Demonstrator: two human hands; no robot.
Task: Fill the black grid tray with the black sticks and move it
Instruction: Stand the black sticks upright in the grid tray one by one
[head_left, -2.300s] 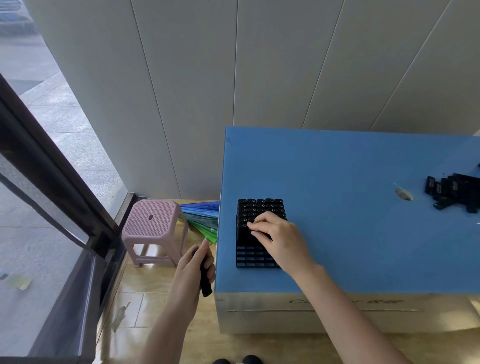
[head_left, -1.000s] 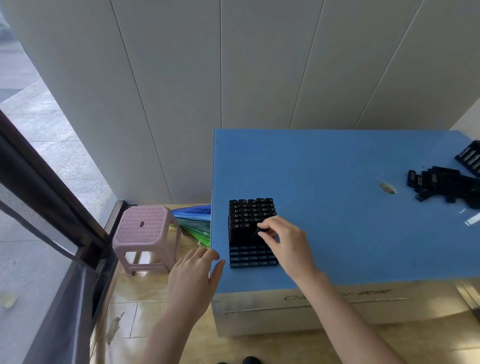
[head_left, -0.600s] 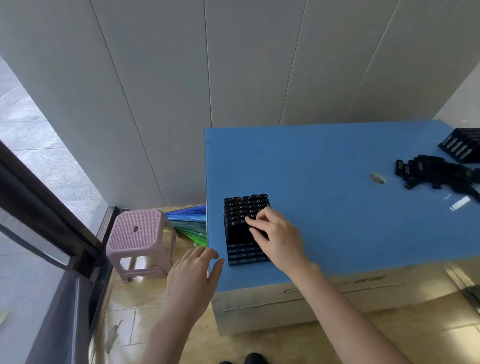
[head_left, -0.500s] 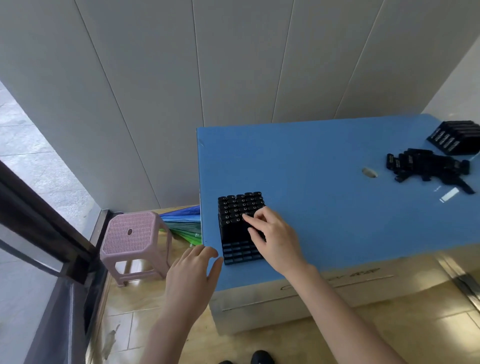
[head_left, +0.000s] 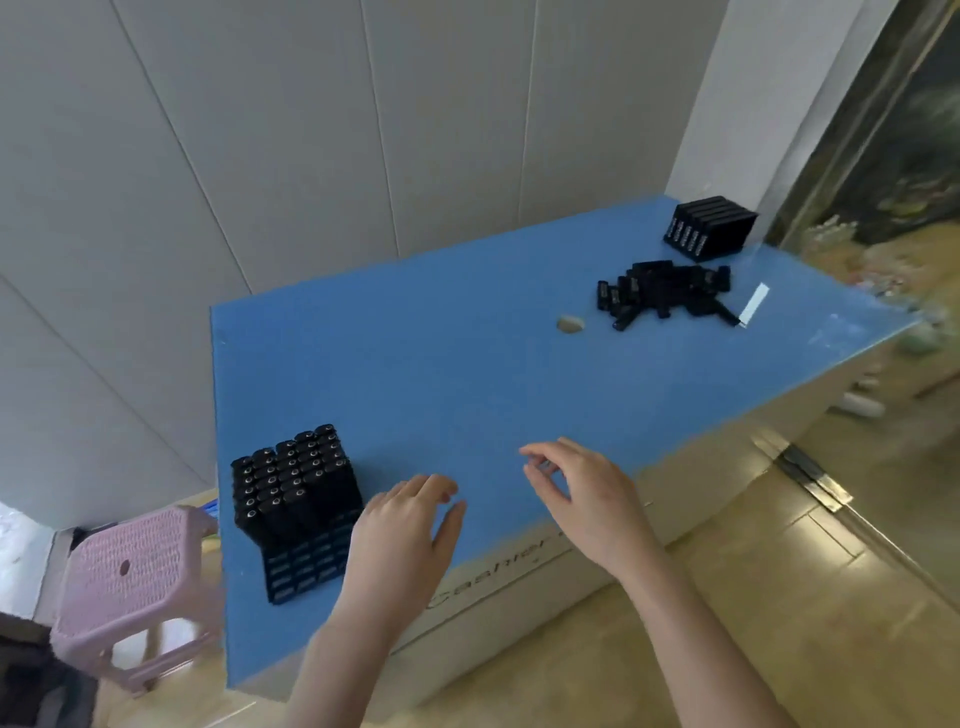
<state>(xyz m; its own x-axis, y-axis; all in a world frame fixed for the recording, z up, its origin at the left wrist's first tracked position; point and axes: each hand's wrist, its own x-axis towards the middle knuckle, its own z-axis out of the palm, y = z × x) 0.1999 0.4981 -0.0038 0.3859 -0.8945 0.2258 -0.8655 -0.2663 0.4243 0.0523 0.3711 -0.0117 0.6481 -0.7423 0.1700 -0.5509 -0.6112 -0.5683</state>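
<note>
The black grid tray (head_left: 298, 506) stands at the near left corner of the blue table top (head_left: 441, 364), packed with upright black sticks. My left hand (head_left: 402, 530) hovers just right of the tray, fingers relaxed, holding nothing. My right hand (head_left: 582, 493) floats further right over the table's front edge, fingers loosely curled and empty. A loose pile of black sticks (head_left: 665, 299) lies at the far right of the table. Behind the pile stands a second black grid tray (head_left: 709, 226).
A pink plastic stool (head_left: 130, 582) stands on the floor left of the table. A round hole (head_left: 570, 325) and a white strip (head_left: 753, 304) mark the table top near the pile. Grey wall panels back the table; a glass tank is at the right.
My right hand has let go of the tray's sticks and moved right. My left hand came up from beside the table to over its top. The view swung right.
</note>
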